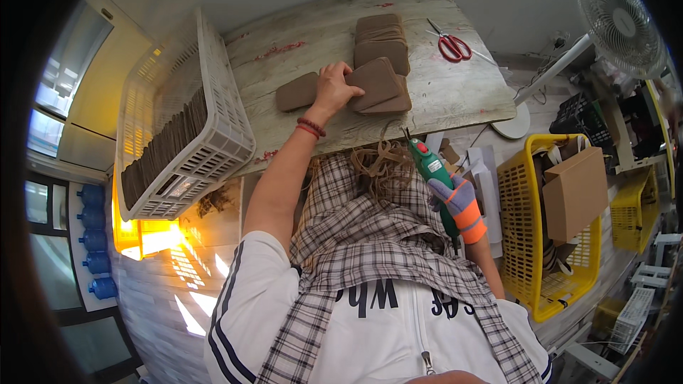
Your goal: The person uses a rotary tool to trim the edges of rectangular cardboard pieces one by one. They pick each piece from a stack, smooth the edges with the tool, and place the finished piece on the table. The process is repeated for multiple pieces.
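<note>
My bare left hand reaches over the table, its thumb and fingers closed on the edge of a brown rounded pad. That pad is tilted over other pads beneath it. Left of my hand, another brown pad lies flat, and a stack of pads stands just beyond. My right hand, in a grey and orange glove, grips a green handheld power tool with a red button. Its thin metal tip points toward the table's front edge. Brown trimmed strips lie tangled on my lap.
Red-handled scissors lie at the table's right. A white crate packed with brown pieces stands at left. To the right are a yellow basket holding a cardboard box, and a standing fan. Water jugs line the far left.
</note>
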A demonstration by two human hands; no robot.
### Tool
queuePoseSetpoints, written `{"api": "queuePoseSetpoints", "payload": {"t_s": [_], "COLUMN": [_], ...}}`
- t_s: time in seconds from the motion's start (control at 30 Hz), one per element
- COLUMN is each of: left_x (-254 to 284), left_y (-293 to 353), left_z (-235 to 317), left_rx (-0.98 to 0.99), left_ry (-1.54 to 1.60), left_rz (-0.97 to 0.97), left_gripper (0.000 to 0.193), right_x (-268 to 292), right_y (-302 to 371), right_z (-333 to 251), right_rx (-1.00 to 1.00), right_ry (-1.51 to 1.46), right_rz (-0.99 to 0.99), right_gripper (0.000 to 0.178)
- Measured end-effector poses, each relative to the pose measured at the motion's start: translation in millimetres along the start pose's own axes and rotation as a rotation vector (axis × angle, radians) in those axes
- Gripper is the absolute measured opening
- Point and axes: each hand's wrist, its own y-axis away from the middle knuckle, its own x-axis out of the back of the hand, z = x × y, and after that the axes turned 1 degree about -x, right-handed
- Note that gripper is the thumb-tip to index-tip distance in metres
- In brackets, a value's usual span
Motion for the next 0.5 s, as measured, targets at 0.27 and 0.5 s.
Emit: {"api": "queuePoseSetpoints", "payload": {"t_s": [0.27,0.5], "left_x": [6,-33], "left_y": [44,62], "left_z": [68,109], "left_rx": [0.316,0.394], "left_ry": [1.523,2.133], "left_rz": [0.187,0.311], "left_gripper": [0.024,0.042], "right_x": [-10,-23], "right_y": [-1,0], "right_z": [-16,-40], "right_rx": [0.104,0.143], "right_ry": [-0.034,-0.009], "right_rz": [0.066,0.120], "right_gripper": [0.028,0.030]}}
